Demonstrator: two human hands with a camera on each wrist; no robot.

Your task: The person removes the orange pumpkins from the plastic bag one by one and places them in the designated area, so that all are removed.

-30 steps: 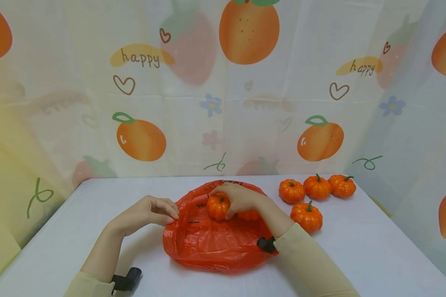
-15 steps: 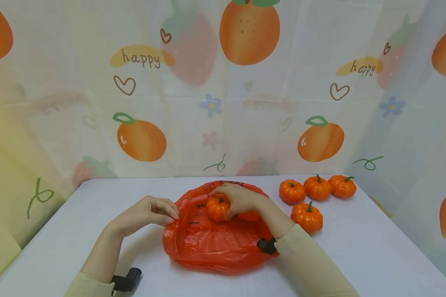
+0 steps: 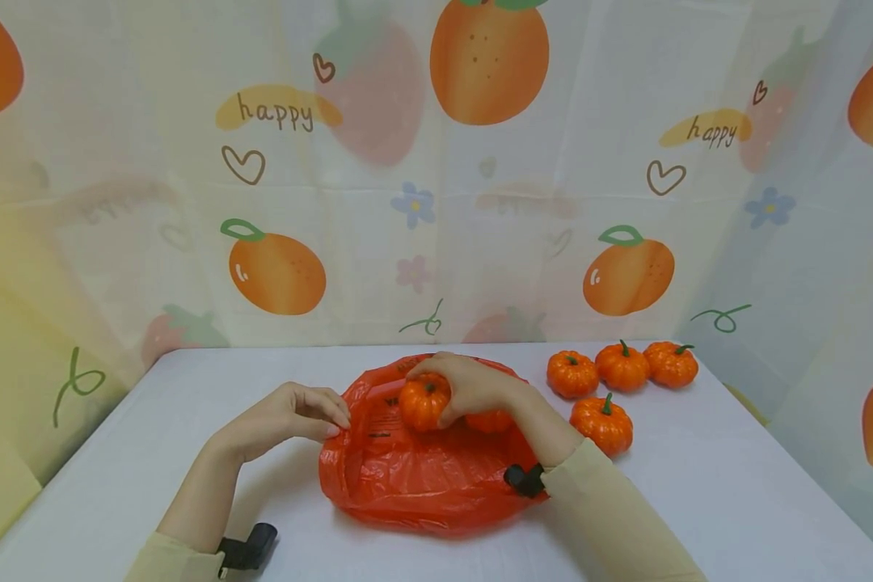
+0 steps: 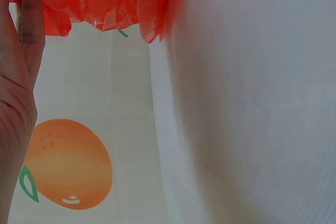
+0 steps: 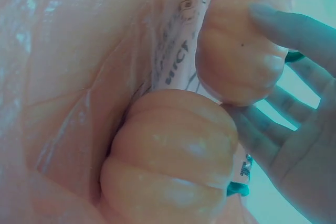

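Note:
A red plastic bag (image 3: 422, 485) lies on its side with its mouth spread wide. At its left rim, my left hand (image 3: 284, 416) pinches the plastic between thumb and fingers; the left wrist view shows only part of that grip. My right hand (image 3: 473, 388) reaches over the bag's mouth and holds a small orange pumpkin (image 3: 423, 402) with a green stem. Thumb and fingertips lie on either side of it in the right wrist view. Below the held one, a second pumpkin (image 5: 170, 156) sits inside the bag, partly hidden by my right hand in the head view.
Several more pumpkins stand right of the bag: a front pumpkin (image 3: 600, 426) and a back row with a left pumpkin (image 3: 571, 375), a middle pumpkin (image 3: 622, 369) and a right pumpkin (image 3: 670, 364). A white table (image 3: 727, 501) carries everything, with a fruit-print curtain (image 3: 480, 267) behind.
The pumpkin in my right hand has shifted slightly up and to the left within the bag's mouth. My left hand stays at the bag's rim.

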